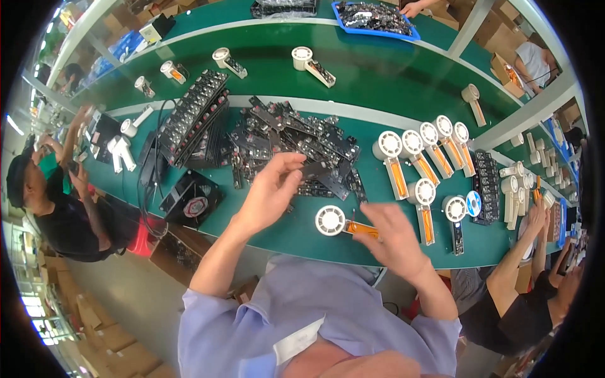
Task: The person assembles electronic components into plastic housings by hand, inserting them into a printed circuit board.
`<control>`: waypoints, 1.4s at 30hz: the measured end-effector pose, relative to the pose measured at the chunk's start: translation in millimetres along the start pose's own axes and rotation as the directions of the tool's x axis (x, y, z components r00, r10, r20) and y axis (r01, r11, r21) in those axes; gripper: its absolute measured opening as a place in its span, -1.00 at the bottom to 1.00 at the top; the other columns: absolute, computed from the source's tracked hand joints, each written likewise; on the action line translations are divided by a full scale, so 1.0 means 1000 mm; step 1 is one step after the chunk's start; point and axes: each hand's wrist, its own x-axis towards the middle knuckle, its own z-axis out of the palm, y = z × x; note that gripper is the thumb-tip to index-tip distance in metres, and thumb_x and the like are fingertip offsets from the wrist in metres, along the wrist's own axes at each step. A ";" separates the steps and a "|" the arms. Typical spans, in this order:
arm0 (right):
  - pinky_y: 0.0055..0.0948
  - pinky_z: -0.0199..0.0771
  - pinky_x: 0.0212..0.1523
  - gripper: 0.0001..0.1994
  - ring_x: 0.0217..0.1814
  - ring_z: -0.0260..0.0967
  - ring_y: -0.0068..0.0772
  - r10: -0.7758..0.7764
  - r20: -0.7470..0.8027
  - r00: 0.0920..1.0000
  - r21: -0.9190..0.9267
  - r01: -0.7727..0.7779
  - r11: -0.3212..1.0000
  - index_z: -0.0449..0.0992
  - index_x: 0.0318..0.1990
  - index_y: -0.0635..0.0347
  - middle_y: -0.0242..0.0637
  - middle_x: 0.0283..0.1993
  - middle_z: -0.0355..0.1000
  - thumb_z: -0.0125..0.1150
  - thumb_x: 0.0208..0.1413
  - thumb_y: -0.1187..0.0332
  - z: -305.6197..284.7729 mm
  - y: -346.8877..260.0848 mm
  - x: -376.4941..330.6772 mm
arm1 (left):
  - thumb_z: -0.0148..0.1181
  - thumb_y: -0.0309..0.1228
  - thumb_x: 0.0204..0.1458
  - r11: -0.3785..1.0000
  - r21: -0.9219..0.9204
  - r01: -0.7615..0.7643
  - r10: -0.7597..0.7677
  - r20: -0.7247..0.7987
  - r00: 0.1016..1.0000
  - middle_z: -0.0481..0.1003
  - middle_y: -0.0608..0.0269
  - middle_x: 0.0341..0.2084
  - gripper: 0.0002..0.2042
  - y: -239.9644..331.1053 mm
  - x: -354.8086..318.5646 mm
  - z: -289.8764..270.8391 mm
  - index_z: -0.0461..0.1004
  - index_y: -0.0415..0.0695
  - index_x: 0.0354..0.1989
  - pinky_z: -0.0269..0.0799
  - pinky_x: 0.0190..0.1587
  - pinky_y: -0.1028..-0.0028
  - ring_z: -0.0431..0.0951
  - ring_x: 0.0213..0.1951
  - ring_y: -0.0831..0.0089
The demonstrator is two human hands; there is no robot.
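Note:
My left hand (272, 192) is raised over the green bench and pinches a black circuit board strip (315, 169) at its left end. Behind it lies a heap of similar black boards (283, 135). My right hand (397, 239) hovers near the front edge, its fingers curled over the orange handle of a white fan housing (331, 220) that lies on the bench. Whether the fingers grip the handle or only touch it is unclear.
A row of white fan housings with orange handles (419, 151) lies to the right. A black square fan (192, 198) and stacked black boards (192, 116) sit to the left. Other people work at both sides and beyond the far green belt (378, 69).

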 end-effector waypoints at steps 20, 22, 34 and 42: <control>-0.47 0.65 -0.08 -0.75 -0.09 0.63 -0.48 0.654 0.265 0.708 0.726 -0.593 0.348 0.42 0.19 0.36 -0.22 -0.07 0.59 0.14 0.43 0.60 0.017 -0.002 -0.028 | 0.54 -0.45 0.01 0.593 0.513 -0.621 0.545 0.312 0.778 0.69 0.50 -0.20 -0.78 -0.030 -0.033 0.080 0.75 0.02 -0.15 0.05 0.50 -0.06 0.62 0.07 0.31; -0.48 0.65 -0.09 -0.74 -0.10 0.65 -0.48 0.683 0.305 0.664 0.709 -0.637 0.303 0.42 0.20 0.35 -0.24 -0.10 0.60 0.16 0.42 0.60 0.014 -0.008 -0.024 | 0.53 -0.45 0.02 0.600 0.526 -0.603 0.531 0.301 0.792 0.68 0.48 -0.31 -0.81 -0.030 -0.034 0.083 0.73 0.00 -0.18 0.01 0.53 -0.08 0.62 0.00 0.33; -0.49 0.66 -0.20 -0.78 -0.20 0.67 -0.49 0.644 0.014 0.765 0.547 -0.545 0.636 0.60 0.06 0.34 -0.19 -0.15 0.66 0.35 0.31 0.53 0.043 -0.006 -0.031 | 0.50 -0.42 0.02 0.612 0.542 -0.576 0.515 0.279 0.810 0.63 0.45 -0.39 -0.86 -0.029 -0.034 0.089 0.70 -0.03 -0.25 -0.07 0.55 -0.19 0.54 -0.09 0.32; -0.51 0.66 -0.19 -0.78 -0.17 0.69 -0.46 0.590 -0.128 0.797 0.446 -0.485 0.752 0.62 0.05 0.37 -0.17 -0.14 0.66 0.35 0.27 0.57 0.043 -0.013 -0.033 | 0.49 -0.50 -0.11 0.574 0.584 -0.574 0.594 0.185 0.783 0.60 0.47 -0.39 -0.79 -0.039 -0.037 0.101 0.66 -0.01 -0.27 0.07 0.51 -0.16 0.56 -0.19 0.39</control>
